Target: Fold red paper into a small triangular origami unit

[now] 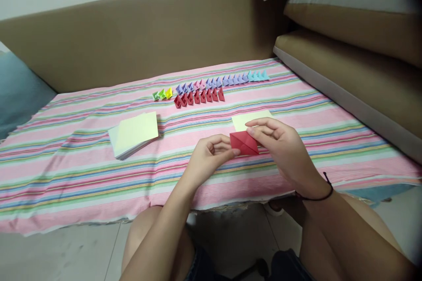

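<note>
A folded red paper (244, 143) with diagonal creases is held up between my two hands, above the striped cloth. My left hand (212, 153) pinches its lower left edge, thumb in front. At its upper right corner, my right hand (278, 142) grips it between thumb and fingers. Just behind my right hand lies a pale yellow sheet (245, 119), partly covered by the fingers. Farther back stand small folded paper pieces in rows: red ones (199, 96), purple and pink ones (214, 82), light blue ones (259, 75), and green and yellow ones (162, 94).
A stack of paper sheets (136, 134), pale yellow on top, sits to the left on the striped cloth (82, 175). A brown backrest (148, 30) rises behind. Brown and grey cushions (346, 70) are piled at the right, and a blue cushion (20, 92) is at the left.
</note>
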Tool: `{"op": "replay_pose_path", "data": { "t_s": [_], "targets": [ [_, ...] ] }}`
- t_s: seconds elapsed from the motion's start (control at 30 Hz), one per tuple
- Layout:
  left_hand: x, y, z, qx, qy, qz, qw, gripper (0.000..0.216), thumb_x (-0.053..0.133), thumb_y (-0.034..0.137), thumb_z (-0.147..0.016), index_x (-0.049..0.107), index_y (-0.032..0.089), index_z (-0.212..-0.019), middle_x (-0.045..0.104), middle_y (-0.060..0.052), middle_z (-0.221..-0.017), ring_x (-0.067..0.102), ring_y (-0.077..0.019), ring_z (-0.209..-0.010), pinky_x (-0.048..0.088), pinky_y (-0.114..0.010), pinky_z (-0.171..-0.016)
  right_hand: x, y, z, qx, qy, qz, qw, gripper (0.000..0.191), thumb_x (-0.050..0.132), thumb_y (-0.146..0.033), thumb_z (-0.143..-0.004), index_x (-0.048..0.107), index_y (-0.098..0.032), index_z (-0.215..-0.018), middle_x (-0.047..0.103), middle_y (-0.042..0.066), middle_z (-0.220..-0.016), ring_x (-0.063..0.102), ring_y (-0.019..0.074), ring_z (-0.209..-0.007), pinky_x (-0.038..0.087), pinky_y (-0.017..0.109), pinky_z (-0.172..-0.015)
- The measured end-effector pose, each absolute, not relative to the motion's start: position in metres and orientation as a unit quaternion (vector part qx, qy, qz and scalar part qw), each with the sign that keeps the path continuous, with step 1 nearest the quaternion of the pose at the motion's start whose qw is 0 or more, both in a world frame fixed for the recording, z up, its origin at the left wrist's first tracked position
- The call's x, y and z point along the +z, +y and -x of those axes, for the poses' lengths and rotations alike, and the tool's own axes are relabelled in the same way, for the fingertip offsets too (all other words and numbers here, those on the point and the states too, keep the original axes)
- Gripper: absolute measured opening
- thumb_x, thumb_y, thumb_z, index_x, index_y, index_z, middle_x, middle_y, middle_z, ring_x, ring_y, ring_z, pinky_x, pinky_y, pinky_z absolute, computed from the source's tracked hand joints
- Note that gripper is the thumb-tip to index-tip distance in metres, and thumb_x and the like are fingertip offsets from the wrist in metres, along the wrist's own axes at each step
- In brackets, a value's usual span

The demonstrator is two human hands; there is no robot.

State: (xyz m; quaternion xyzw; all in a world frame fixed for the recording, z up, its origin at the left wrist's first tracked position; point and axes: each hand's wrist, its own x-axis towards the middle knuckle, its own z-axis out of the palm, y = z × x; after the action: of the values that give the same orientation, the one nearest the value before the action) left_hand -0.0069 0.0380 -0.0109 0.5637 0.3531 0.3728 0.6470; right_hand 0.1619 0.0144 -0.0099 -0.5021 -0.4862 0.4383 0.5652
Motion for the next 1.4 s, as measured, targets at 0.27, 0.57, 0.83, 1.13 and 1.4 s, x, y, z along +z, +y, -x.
{"op": "replay_pose_path", "data": {
  "t_s": [0.27,0.57,0.83,1.13,1.4],
  "targets": [
    [-0.013,0.035,0.002,0.395,0.384,-0.536,0.640,0.026,0.075,0.035,-0.068,0.060,0.014,-0.072,0.063,0.001,-0.058,0.062,-0.0123,-0.056,0.051,-0.025,-0.063,-0.003,0.012,-0.164,0.392,-0.557,0.500,0.535,0.028,0.070,-0.036,-0.074,0.070,-0.020,-0.097,0.070,0.004,-0.080,0.065,0.0175,-0.071,0.053,0.028,-0.060],
    [-0.016,0.039,0.003,0.421,0.363,-0.544,0.629,0.032,0.076,0.042,-0.065,0.066,0.014,-0.076,0.069,-0.003,-0.071,0.066,-0.0159,-0.067,0.055,-0.028,-0.069,-0.002,0.013,-0.172,0.431,-0.606,0.482,0.463,0.046,0.066,-0.034,-0.078,0.061,-0.020,-0.121,0.070,0.006,-0.095,0.067,0.0203,-0.081,0.056,0.032,-0.069],
    [-0.014,0.038,0.003,0.437,0.374,-0.549,0.607,0.028,0.079,0.036,-0.062,0.066,0.014,-0.074,0.067,-0.001,-0.067,0.063,-0.0127,-0.061,0.053,-0.024,-0.062,-0.003,0.014,-0.175,0.445,-0.587,0.487,0.471,0.036,0.065,-0.036,-0.078,0.067,-0.021,-0.111,0.071,0.005,-0.093,0.065,0.0219,-0.087,0.054,0.032,-0.071],
    [-0.014,0.036,0.001,0.432,0.375,-0.546,0.612,0.027,0.076,0.031,-0.067,0.064,0.015,-0.085,0.066,0.000,-0.068,0.061,-0.0114,-0.062,0.051,-0.022,-0.060,-0.003,0.013,-0.169,0.443,-0.561,0.457,0.530,0.044,0.071,-0.024,-0.073,0.060,-0.020,-0.116,0.071,0.004,-0.089,0.066,0.0163,-0.078,0.054,0.028,-0.069],
    [-0.015,0.038,0.004,0.483,0.392,-0.571,0.535,0.020,0.071,0.031,-0.074,0.068,0.014,-0.084,0.068,-0.002,-0.072,0.063,-0.0132,-0.064,0.051,-0.023,-0.061,-0.011,0.015,-0.166,0.461,-0.584,0.447,0.496,0.024,0.070,-0.028,-0.074,0.066,-0.018,-0.096,0.072,0.005,-0.089,0.069,0.0208,-0.082,0.057,0.033,-0.073]
  ]
}}
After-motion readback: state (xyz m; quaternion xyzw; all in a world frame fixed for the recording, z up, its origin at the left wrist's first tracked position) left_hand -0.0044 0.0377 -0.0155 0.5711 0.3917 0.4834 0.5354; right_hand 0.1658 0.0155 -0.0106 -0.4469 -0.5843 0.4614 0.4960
